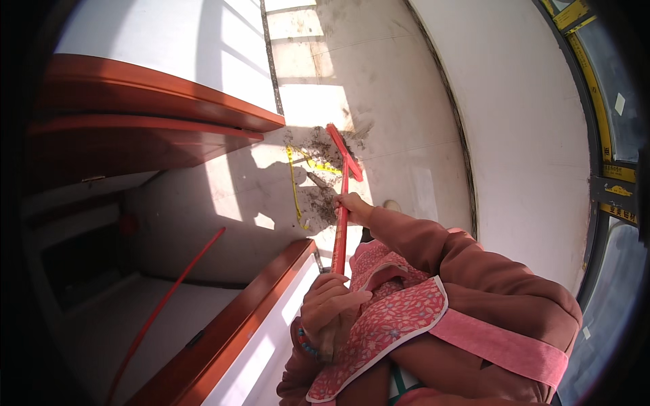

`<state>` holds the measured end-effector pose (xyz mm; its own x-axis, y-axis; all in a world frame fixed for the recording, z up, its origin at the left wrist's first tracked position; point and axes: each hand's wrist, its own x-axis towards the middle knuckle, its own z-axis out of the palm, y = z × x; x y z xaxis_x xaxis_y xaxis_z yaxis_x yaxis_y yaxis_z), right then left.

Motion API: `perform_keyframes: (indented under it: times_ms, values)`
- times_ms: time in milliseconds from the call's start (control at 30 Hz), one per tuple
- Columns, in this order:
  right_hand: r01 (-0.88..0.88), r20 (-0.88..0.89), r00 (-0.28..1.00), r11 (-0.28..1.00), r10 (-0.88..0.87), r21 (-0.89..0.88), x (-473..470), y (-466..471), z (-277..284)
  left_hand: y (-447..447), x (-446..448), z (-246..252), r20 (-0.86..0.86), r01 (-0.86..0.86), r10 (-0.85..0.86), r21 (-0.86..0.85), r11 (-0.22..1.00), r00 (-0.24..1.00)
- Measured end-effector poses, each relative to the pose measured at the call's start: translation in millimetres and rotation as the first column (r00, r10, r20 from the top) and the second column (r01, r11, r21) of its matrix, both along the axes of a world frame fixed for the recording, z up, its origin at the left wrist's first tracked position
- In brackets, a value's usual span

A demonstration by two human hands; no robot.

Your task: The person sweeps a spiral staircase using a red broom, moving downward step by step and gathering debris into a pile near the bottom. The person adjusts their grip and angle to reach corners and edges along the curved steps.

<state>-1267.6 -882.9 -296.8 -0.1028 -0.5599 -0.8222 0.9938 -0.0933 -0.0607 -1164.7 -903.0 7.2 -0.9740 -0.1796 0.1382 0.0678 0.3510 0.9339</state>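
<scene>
A broom with a red handle [341, 243] and a red head [345, 152] slants down to the floor. My right hand [354, 208] is closed around the middle of the handle. Nearer my body, my left hand [332, 307], with a beaded bracelet at the wrist, grips the upper part, where a duller end of the handle shows below the fingers. The broom head rests beside dark loose debris [322, 203] on the pale floor. Strips of yellow printed tape [292, 182] lie around and in the debris. The bristles are mostly hidden under the head.
A reddish-brown door [203, 142] stands at left, with a matching door frame [249, 309] at lower left. Beyond the doorway is a thin red pole or hose [165, 299]. A white wall [513, 111] and taped window frames [604, 147] run along the right. A shoe tip [392, 205] shows near my right forearm.
</scene>
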Motion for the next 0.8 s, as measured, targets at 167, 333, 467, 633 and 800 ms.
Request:
perform_keyframes:
  times_ms: [167,333,467,633,800]
  values:
    - [-0.145,-0.242,0.937,0.911,0.251,0.387,-91,44,-34,-10,-24,-65,-0.033,-0.158,0.163,0.112,0.981,0.986]
    - [-0.08,-0.359,0.866,0.806,0.348,0.587,-135,57,-86,-35,-59,-130,0.15,-0.218,0.177,0.335,0.917,0.973]
    - [-0.285,-0.599,0.225,0.64,0.768,0.714,-91,5,-122,-97,-41,-121,0.187,-0.238,0.188,0.3,0.924,0.964]
    - [-0.285,-0.648,-0.587,0.625,0.485,0.726,7,-132,-87,-184,4,-54,0.264,-0.305,0.275,0.079,0.949,0.924]
    - [-0.382,-0.129,0.916,0.924,0.379,0.004,32,-207,-19,-180,-18,-22,0.031,-0.272,0.276,-0.1,0.957,0.961]
